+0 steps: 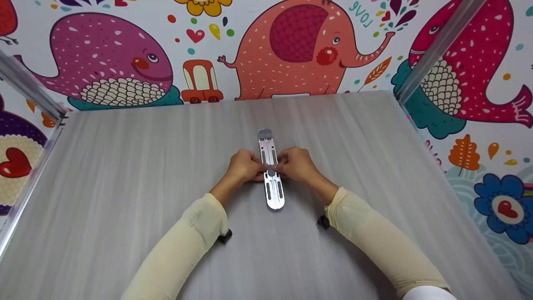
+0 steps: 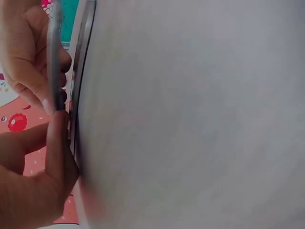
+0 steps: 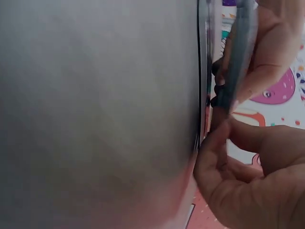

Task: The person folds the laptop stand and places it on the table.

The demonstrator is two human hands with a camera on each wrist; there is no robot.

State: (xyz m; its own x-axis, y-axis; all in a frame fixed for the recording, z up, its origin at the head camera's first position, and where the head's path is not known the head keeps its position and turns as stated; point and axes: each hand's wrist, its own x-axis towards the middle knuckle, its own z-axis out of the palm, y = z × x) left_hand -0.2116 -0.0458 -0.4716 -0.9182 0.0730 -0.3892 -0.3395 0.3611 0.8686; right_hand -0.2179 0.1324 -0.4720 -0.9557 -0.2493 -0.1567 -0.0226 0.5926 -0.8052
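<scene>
A silver folding laptop stand point(image 1: 274, 189), long and narrow with slots and grey pads, lies lengthwise near the middle of the table. My left hand point(image 1: 245, 166) pinches its left side around the middle, and my right hand point(image 1: 297, 164) pinches the right side opposite. Both thumbs meet close to a round grey pad there. In the left wrist view, a blurred strip of the stand point(image 2: 55, 57) stands apart from a thin lower strip, with my left hand point(image 2: 35, 181) at its end. The right wrist view shows the same gap beside my right hand point(image 3: 252, 176); some fingertips are hidden.
The wood-grain table point(image 1: 166, 166) runs back to a wall point(image 1: 141, 25) printed with cartoon animals. Metal frame posts point(image 1: 437, 50) rise at the back corners. Pale sleeves point(image 1: 179, 246) cover both forearms, with a dark device point(image 1: 225, 236) under each wrist.
</scene>
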